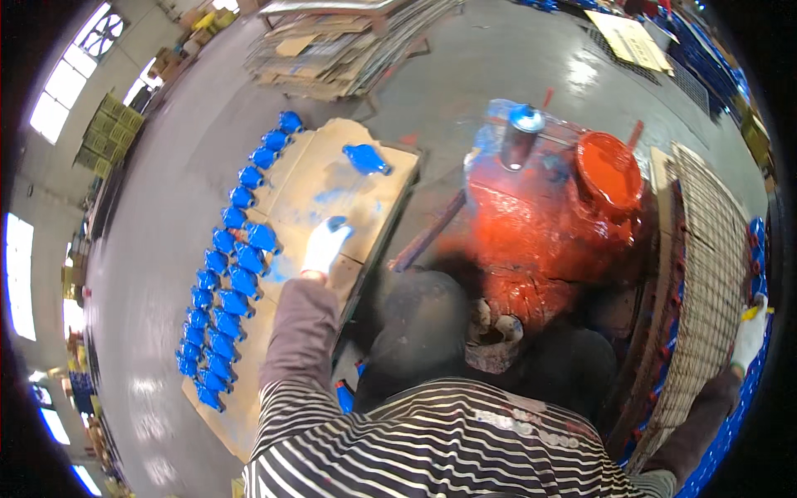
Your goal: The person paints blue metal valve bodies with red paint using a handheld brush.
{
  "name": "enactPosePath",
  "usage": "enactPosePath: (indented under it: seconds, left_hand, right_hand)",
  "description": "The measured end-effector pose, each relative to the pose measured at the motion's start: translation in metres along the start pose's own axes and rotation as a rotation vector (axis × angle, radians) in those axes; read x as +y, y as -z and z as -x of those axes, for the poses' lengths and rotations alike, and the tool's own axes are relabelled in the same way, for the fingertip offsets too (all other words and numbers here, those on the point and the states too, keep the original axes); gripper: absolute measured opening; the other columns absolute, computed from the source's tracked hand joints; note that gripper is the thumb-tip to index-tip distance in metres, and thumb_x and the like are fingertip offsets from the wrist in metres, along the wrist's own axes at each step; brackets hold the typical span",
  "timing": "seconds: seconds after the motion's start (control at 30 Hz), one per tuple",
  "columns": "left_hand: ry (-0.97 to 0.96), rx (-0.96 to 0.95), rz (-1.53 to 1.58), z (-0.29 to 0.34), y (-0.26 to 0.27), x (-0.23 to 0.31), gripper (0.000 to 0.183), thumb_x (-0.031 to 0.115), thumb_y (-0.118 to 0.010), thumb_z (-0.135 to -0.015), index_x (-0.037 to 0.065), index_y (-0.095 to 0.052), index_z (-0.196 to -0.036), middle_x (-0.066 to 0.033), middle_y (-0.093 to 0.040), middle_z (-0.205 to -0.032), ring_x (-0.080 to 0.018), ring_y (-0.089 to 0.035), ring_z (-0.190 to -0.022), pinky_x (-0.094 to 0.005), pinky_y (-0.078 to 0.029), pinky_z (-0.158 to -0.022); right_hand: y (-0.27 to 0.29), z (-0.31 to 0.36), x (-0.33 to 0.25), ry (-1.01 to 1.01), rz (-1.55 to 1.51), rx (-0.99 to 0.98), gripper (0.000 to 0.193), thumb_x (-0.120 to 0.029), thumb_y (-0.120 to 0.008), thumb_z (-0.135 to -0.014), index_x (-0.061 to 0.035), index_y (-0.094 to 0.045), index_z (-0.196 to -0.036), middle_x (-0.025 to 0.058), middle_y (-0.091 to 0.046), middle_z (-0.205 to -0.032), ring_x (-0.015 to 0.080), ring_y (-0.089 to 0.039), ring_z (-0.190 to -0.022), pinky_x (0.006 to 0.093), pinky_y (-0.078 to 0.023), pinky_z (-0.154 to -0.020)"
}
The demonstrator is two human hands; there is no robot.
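Observation:
My left hand (325,248), in a white glove with blue-stained fingertips, is over the cardboard sheet (339,137). Its thumb and fingers look apart with nothing between them, though glare blurs them. Left of it, several blue-painted metal castings (241,280) stand in rows, bulging in the middle and narrower at the ends. Beyond the fingers, a single blue casting (366,158) lies apart on the cardboard. At the far right edge, my gloved right hand (749,339) closes on a small yellow thing (754,313), its kind unclear, beside more blue parts.
Before my knees is a stand coated in wet red paint (531,241), bearing a red paint bucket (610,173) and a blue-topped can (523,137). A wire mesh rack (706,224) runs along my right. Flattened cardboard (324,58) is stacked ahead.

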State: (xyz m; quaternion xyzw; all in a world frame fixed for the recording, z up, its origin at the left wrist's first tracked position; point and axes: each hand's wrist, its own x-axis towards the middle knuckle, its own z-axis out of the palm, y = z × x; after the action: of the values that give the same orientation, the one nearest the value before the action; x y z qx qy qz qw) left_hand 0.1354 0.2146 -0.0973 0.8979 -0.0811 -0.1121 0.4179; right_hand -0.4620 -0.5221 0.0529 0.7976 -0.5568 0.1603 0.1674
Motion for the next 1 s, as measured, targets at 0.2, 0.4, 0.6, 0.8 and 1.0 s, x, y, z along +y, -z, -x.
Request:
enactPosePath:
  seconds: [0.2,0.4,0.6,0.8,1.0]
  left_hand:
    - [-0.094,0.001,-0.355,-0.138,-0.104,-0.022,0.08,0.037,-0.075,-0.072,0.008,-0.042,-0.14,-0.022,-0.054,-0.127,-0.0359,-0.056,-0.112,-0.0413,-0.048,-0.091]
    - [-0.247,0.187,-0.832,-0.23,-0.118,-0.009,0.095,0.027,-0.077,-0.06,0.021,-0.033,-0.145,-0.0107,-0.034,-0.146,-0.0393,-0.037,-0.13,-0.0519,-0.046,-0.094]
    - [-0.437,-0.013,-0.944,-0.294,-0.123,-0.044,0.077,0.017,-0.076,-0.065,0.022,-0.046,-0.136,-0.0117,-0.035,-0.145,-0.0369,-0.036,-0.131,-0.0506,-0.046,-0.095]
    - [-0.345,0.176,-0.673,-0.27,-0.111,-0.015,0.061,0.016,-0.073,-0.072,0.015,-0.053,-0.129,-0.0127,-0.049,-0.133,-0.0337,-0.05,-0.119,-0.0424,-0.051,-0.089]
    - [0.039,-0.119,1.24,-0.203,-0.047,-0.007,0.055,0.022,-0.067,-0.085,0.006,-0.047,-0.133,-0.0103,-0.061,-0.115,-0.0243,-0.064,-0.093,-0.0347,-0.056,-0.072]
  right_hand:
    - [0.09,0.083,-0.133,0.435,-0.174,0.241,0.046,-0.004,-0.061,-0.09,-0.0022,-0.045,-0.133,0.018,-0.057,-0.126,0.031,-0.056,-0.116,0.0383,-0.043,-0.1]
    - [0.098,0.112,-0.179,0.39,-0.304,0.119,0.048,0.004,-0.062,-0.087,-0.0032,-0.046,-0.132,0.0159,-0.056,-0.128,0.0271,-0.054,-0.12,0.0383,-0.04,-0.105]
    - [0.1,0.116,-0.228,0.29,-0.345,-0.028,0.045,0.004,-0.058,-0.088,-0.0014,-0.045,-0.131,0.0156,-0.053,-0.129,0.0269,-0.051,-0.121,0.0368,-0.037,-0.106]
    - [0.093,0.115,-0.262,0.329,-0.408,-0.076,0.043,0.005,-0.057,-0.088,-0.0008,-0.047,-0.13,0.0155,-0.055,-0.126,0.0279,-0.052,-0.119,0.0369,-0.037,-0.105]
    - [0.085,0.115,-0.252,0.468,-0.439,-0.038,0.042,0.005,-0.057,-0.09,-0.0011,-0.046,-0.13,0.0158,-0.055,-0.125,0.0283,-0.052,-0.119,0.0372,-0.04,-0.102]
